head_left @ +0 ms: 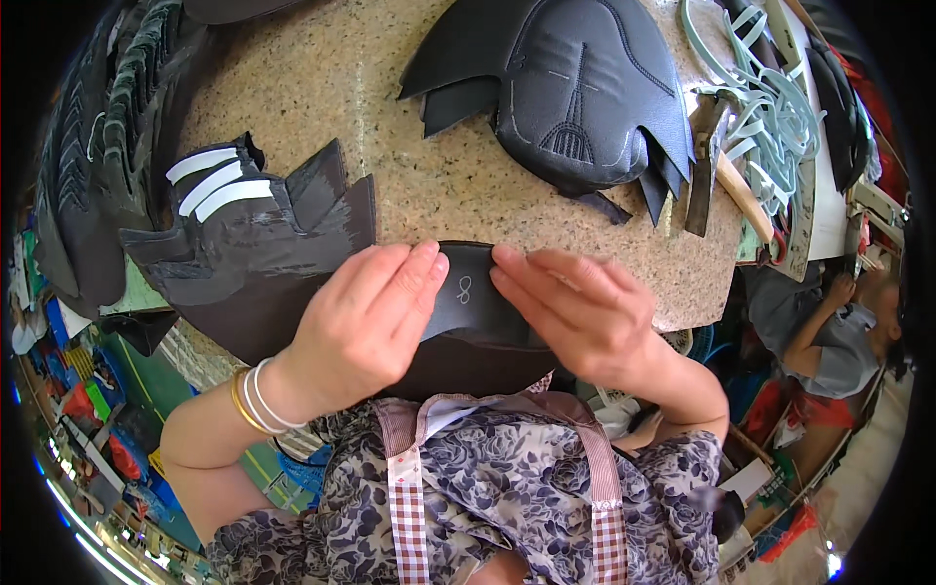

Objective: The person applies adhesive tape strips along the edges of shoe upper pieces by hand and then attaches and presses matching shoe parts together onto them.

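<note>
Close to my body at the table's near edge, I hold a dark leather piece (478, 302) with a pale handwritten mark on its grey face. My left hand (361, 317) grips its upper edge at the left, fingers pressed together, thumb hidden. At the right end of the same edge my right hand (590, 317) pinches it between thumb and fingers. Beside my left hand lie overlapping dark leather cut pieces (263, 283) with white strips (234, 200) at their top. What lies beneath the held piece is partly hidden.
Stitched black leather uppers (575, 88) lie at the back of the speckled stone tabletop (292, 88). Right of them are a hammer (741, 195) and tangled pale blue strips (770, 127). Stacked dark pieces (127, 127) fill the far left. Another person (829, 331) sits at the right.
</note>
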### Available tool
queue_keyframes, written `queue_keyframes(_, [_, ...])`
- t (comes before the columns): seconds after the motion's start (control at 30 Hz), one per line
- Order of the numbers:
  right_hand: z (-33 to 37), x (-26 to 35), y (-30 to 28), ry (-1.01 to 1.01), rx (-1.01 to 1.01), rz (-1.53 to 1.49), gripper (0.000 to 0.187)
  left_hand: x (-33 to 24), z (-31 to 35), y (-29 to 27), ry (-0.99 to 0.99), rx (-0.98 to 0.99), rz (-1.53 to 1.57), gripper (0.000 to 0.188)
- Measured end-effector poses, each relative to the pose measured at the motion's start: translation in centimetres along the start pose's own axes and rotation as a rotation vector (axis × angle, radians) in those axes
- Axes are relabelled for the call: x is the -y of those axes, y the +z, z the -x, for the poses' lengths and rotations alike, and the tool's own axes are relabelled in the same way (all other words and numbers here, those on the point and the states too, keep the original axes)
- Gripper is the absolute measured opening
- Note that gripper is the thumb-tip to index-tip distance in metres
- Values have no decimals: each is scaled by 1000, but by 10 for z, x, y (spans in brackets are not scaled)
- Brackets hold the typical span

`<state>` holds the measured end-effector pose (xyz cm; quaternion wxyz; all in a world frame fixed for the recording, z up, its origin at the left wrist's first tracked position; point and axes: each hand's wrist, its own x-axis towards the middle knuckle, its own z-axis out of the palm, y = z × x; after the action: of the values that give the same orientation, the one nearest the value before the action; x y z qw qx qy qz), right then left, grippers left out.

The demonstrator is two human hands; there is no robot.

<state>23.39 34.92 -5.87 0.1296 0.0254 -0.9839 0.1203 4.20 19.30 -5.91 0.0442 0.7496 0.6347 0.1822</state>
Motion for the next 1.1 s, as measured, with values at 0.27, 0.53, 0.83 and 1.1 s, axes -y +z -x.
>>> queue_keyframes(0.27, [38, 23, 4, -90, 360, -150, 50, 23, 28, -42, -159, -47, -56, 39])
queue_keyframes(0.53, [-36, -35, -50, 803, -445, -392, 30, 71, 55, -47, -472, -126, -289, 50])
queue_keyframes(0.83, [-70, 26, -46, 160, -380, -205, 62, 14, 32, -106, -464, -87, 208, 29])
queue_keyframes(1.1, [-57, 24, -23, -124, -78, -303, 56, 20, 27, -67, -708, 663, 1928, 40])
